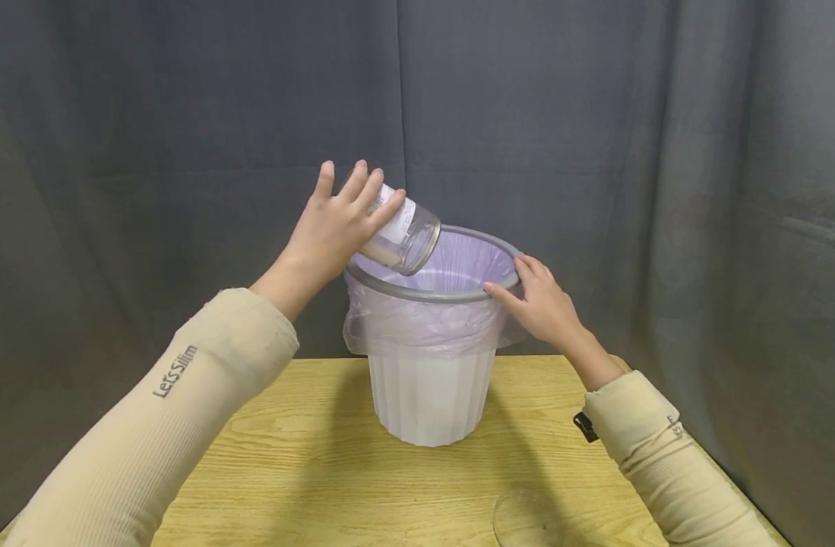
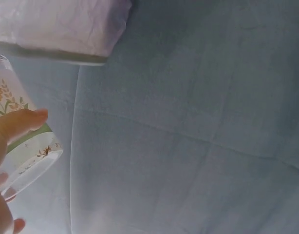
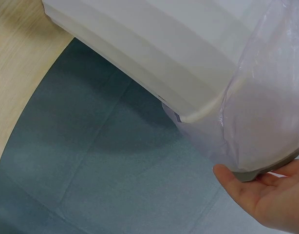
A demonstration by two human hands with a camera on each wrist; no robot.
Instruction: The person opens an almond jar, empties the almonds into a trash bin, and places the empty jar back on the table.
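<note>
Your left hand point(image 1: 331, 228) holds a clear glass jar with a floral paper label point(image 1: 405, 235) tipped mouth-down over the near-left rim of the white ribbed plastic bin with a grey ring and pale purple liner bag point(image 1: 427, 395). Judge the jar as rigid, smooth and breakable, probably with some heft from the whitish contents settled in it; glass like this can slide in a loose grip, so hold it round the body and base, as you do now. Your fingers are curled round its upper part, thumb underneath, mouth just inside the bin's opening.

Your right hand point(image 1: 543, 304) rests on the bin's right rim, fingers nearly straight and spread over the grey ring, palm against the liner, holding nothing. The bin looks light and could tip or skid on the yellow wooden table point(image 1: 308, 471).
</note>
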